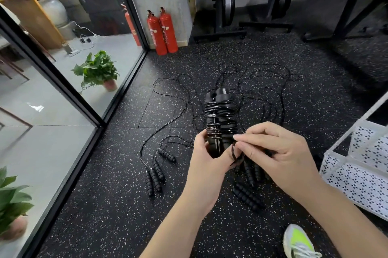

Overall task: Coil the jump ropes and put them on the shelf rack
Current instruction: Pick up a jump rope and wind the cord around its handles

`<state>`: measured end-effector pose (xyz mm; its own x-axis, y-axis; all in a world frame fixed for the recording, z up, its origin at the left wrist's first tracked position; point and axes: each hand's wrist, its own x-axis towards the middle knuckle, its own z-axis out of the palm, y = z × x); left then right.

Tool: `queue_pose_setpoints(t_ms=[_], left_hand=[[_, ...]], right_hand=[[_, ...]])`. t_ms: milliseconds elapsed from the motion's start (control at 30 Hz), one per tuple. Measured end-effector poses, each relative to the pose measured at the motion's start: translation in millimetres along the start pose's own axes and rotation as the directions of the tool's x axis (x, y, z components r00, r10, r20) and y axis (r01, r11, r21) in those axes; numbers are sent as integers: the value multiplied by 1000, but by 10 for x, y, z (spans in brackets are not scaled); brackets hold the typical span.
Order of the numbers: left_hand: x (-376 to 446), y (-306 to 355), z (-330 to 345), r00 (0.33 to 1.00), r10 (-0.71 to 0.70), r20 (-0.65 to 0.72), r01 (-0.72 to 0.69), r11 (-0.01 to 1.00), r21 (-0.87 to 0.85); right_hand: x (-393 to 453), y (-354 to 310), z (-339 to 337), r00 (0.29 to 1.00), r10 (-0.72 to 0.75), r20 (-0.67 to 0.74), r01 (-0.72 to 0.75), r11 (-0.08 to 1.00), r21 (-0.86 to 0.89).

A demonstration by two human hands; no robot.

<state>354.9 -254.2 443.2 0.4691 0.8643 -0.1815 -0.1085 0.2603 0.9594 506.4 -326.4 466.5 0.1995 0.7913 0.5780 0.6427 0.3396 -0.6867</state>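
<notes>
Midway through the job, a left hand (pixel 206 159) grips paired jump-rope handles (pixel 219 121) wound with cord while the right hand (pixel 275 150) pinches the last loop; several uncoiled ropes (pixel 168 115) remain on the gym floor (pixel 117 194), white shelf rack (pixel 357 173) alongside

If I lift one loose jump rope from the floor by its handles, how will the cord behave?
The loose jump rope will probably hang floppy: its thin cord lies in slack curves on the floor. It may snag, since the cords cross each other. The ridged handles likely grip well.
</notes>
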Motion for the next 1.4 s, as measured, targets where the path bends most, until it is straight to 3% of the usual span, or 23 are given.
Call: queue_pose_setpoints(t_ms=[67,133,433,733,1033,1133,1267,1400], left_hand=[[-46,-10,39,997,69,-37,-60,981,186],[-83,-10,57,992,116,-41,-102,961,256],[-51,56,-83,988,84,130,-109,975,196],[-59,34,-28,972,188,144,-228,904,361],[-74,-61,44,956,289,57,-283,848,448],[-57,-73,51,965,259,44,-255,883,395],[32,-118,8,989,142,32,-146,976,164],[56,-65,24,992,63,113,-50,992,-119]], right_hand=[[18,12,-13,997,-51,53,54,997,-51],[28,14,-19,993,-81,85,89,992,-93],[40,41,-74,996,-21,89,27,998,-59],[63,114,-104,988,9,154,2,997,-75],[43,155,-55,988,-61,141,75,993,-94],[44,145,-43,991,-47,123,59,994,-97],[33,142,4,992,-15,123,28,994,-106],[46,160,22,991,-5,133,19,994,-108]])
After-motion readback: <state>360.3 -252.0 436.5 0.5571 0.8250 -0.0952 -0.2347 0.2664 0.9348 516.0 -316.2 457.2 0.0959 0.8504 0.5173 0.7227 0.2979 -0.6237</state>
